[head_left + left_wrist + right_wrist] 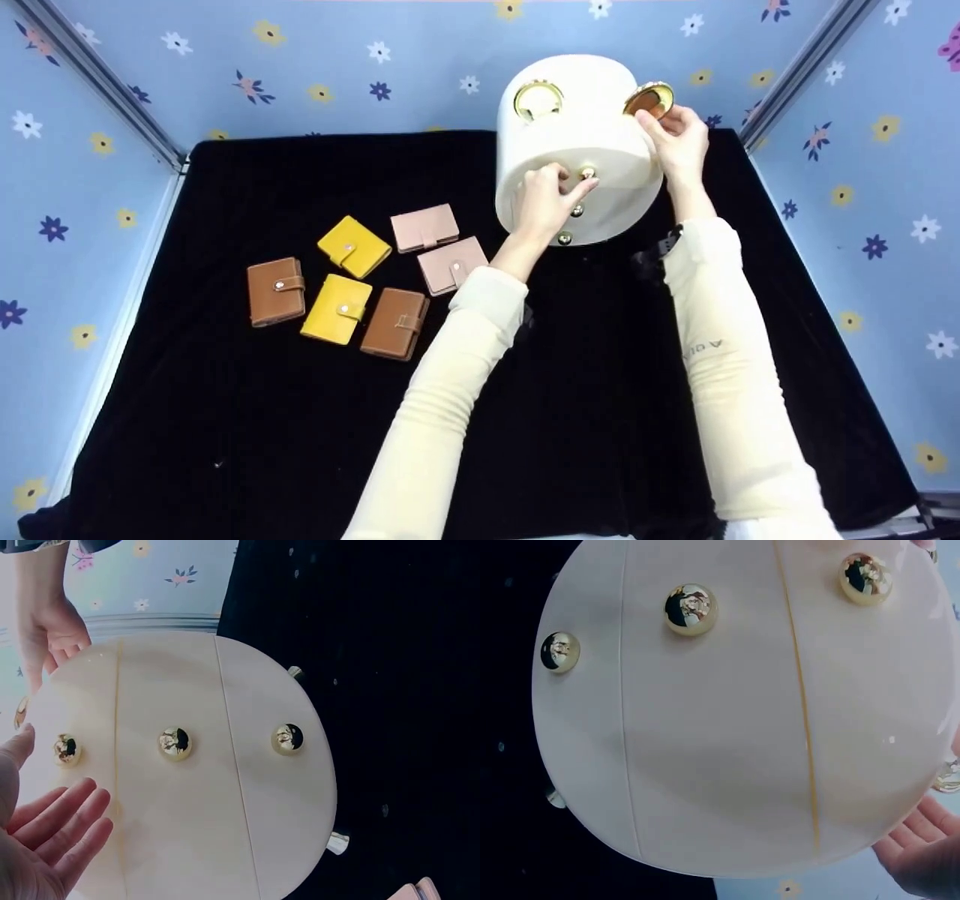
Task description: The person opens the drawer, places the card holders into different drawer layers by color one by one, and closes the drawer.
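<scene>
A white rounded drawer box (574,112) stands at the table's back right, several gold ball knobs down its front. My left hand (546,199) is at the top knob (587,173); in the left wrist view its thumb and spread fingers lie either side of that knob (67,750), apart from it. At the box's upper right, my right hand (681,146) pinches the edge of a gold-rimmed round disc (651,100), thumb in front and fingers behind. A matching disc (538,100) sits at upper left. In the right wrist view, right-hand fingers (926,836) show beside the box.
Left of the box lie several small snap wallets: two pink (425,227), two yellow (336,308) and two brown (275,291). Black cloth (585,420) covers the table. Blue flowered walls (420,67) enclose the back and sides.
</scene>
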